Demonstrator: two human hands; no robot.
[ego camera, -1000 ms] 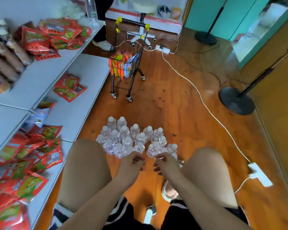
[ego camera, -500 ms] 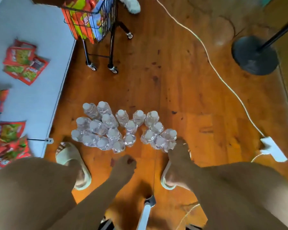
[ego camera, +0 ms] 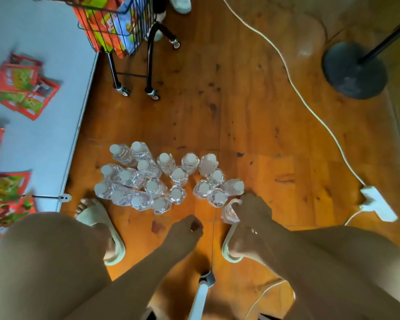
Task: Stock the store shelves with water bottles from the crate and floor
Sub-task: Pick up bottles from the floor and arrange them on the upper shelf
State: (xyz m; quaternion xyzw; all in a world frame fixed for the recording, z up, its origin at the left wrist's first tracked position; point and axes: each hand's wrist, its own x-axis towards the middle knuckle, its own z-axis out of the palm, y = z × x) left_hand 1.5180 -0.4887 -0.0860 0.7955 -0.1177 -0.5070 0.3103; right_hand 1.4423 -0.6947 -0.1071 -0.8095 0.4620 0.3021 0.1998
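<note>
- A cluster of water bottles point(ego camera: 151, 186) is seen standing upright on the wooden floor point(ego camera: 240, 112), caps up and packed close together, in the middle of the view.
- One bottle point(ego camera: 228, 214), at the 4 o'clock edge of the cluster, is gripped by the right hand point(ego camera: 252, 210); the fingers are wrapped round its upper part, and it appears tilted.
- The left hand point(ego camera: 185, 229) is held at 6 o'clock from the cluster, clear of the bottles, with its fingers curled in toward the thumb; nothing is seen in it.
- The two hands are kept apart, with bare floor between them.
- A pale sandal point(ego camera: 95, 215) is placed at 8 o'clock from the cluster, and a second sandal point(ego camera: 228, 252) lies under the right forearm.
- A white shelf point(ego camera: 44, 65) runs along the 9 o'clock side, with red snack packets point(ego camera: 26, 88) lying on it.
- A wire cart point(ego camera: 120, 26) filled with packets is parked at 11 o'clock.
- A white cable point(ego camera: 310, 105) is laid from 12 o'clock down to a power strip point(ego camera: 376, 203) at 3 o'clock.
- A dark round stand base point(ego camera: 355, 70) is set at 2 o'clock.
</note>
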